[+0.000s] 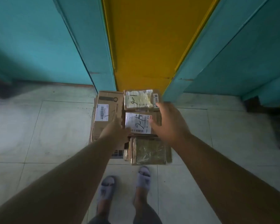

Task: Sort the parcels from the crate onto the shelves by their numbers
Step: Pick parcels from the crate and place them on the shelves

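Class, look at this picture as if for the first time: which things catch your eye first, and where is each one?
First comes the bright yellow panel at top centre, set between turquoise walls. Below it, on the tiled floor, lies a cluster of cardboard parcels, two with handwritten numbers on their labels. The left hand and right hand reach in on either side of the middle labelled parcel.

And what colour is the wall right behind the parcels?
Yellow wall, clearest in the head view.

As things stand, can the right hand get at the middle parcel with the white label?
Probably yes. The right hand is open and hangs at the right edge of the white-label parcel, with nothing lying on top of it. The left hand sits at its left edge, not across it.
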`<state>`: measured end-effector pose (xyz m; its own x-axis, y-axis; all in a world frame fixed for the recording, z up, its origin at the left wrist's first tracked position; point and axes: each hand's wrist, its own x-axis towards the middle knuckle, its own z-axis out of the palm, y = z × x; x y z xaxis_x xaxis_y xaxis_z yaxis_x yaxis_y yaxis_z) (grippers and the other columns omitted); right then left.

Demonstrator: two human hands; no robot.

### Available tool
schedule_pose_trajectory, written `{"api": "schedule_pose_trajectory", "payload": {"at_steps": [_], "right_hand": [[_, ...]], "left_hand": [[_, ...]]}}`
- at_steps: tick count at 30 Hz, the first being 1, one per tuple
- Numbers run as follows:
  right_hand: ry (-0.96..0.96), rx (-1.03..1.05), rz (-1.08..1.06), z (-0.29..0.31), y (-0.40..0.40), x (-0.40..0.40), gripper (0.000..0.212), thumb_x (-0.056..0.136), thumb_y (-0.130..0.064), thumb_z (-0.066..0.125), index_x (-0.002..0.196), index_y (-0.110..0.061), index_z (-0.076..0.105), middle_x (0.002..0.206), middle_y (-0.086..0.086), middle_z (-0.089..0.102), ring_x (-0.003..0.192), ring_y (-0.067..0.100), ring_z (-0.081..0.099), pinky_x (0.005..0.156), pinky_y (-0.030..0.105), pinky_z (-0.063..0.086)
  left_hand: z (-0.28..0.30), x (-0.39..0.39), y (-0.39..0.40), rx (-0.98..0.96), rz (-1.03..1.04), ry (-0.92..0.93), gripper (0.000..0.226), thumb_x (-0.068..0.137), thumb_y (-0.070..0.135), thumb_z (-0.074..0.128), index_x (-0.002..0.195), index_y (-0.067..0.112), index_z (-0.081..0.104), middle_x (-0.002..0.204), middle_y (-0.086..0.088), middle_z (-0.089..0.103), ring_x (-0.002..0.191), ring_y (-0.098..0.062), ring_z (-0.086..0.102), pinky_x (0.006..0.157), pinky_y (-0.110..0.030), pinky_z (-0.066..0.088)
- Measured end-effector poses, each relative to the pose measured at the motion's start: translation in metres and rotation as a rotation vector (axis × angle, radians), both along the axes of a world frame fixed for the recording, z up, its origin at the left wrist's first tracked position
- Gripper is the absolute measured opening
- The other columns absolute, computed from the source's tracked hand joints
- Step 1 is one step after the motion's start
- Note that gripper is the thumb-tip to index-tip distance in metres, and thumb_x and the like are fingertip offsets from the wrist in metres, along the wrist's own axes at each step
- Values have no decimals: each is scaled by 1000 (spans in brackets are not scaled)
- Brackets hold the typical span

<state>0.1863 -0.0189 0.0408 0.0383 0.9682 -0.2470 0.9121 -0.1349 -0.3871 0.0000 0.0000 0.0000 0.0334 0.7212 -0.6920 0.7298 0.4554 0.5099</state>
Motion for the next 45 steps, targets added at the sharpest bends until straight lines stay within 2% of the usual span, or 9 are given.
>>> {"api": "schedule_pose_trajectory", "payload": {"at_steps": [6,11,15,17,20,24,29,33,45], "right_hand": [[177,-335,-191,-42,15,6,41,103,-25,48,143,-15,46,139,10,60,127,30,58,92,34,48],[334,-214,-250,-24,21,5,39,103,-16,41,140,-18,55,137,5,62,120,24,61,86,28,47],[358,-175,-79,-5,45,3,35,104,-12,44,134,-17,61,130,3,65,79,2,56,61,14,38],[285,-147,18,-9,64,5,35,101,-9,51,135,-13,60,134,6,63,84,4,60,66,15,42],[15,-60,158,-31,95,9,55,93,-16,67,145,-13,50,149,13,46,132,28,48,102,39,45],[-261,-210,322,-60,119,7,98,88,-18,72,160,-21,6,168,10,7,154,34,5,119,53,22],[-492,-137,401,-83,121,1,91,82,-16,70,156,-8,17,148,20,33,136,39,33,110,47,36],[-359,-90,344,-89,112,3,68,75,-23,77,131,-6,41,135,18,39,126,37,40,101,43,43],[144,98,-249,89,-7,18,96,65,-44,88,139,-13,37,128,9,46,110,25,57,82,34,52]], "left_hand": [[-43,7,14,-52,53,-106,55,77,47,59,122,15,58,117,-11,68,103,-33,67,82,-47,58],[-13,4,2,-41,284,-209,16,96,39,60,94,23,60,89,-2,72,73,-13,68,57,-20,55],[8,-25,-3,-108,612,-561,34,84,26,74,113,9,64,106,-9,76,97,-25,73,92,-46,57],[10,-41,-4,-125,799,-697,69,72,21,80,132,10,49,117,-18,70,98,-29,73,93,-48,56],[1,-59,-5,-87,942,-792,100,66,17,81,150,30,30,129,-20,62,98,-33,73,84,-45,59],[-8,-61,-8,-69,975,-765,80,75,17,74,146,28,39,124,-15,65,99,-30,72,80,-41,61],[-21,-53,-9,-106,1030,-722,53,74,20,76,123,13,55,109,-14,73,93,-27,74,84,-41,58],[-17,-51,-11,-103,1013,-726,41,83,11,71,120,10,55,106,-16,73,94,-28,73,89,-41,57],[103,-59,-35,-71,756,-836,62,70,22,78,124,5,54,114,-17,72,101,-31,72,94,-45,55]]}}
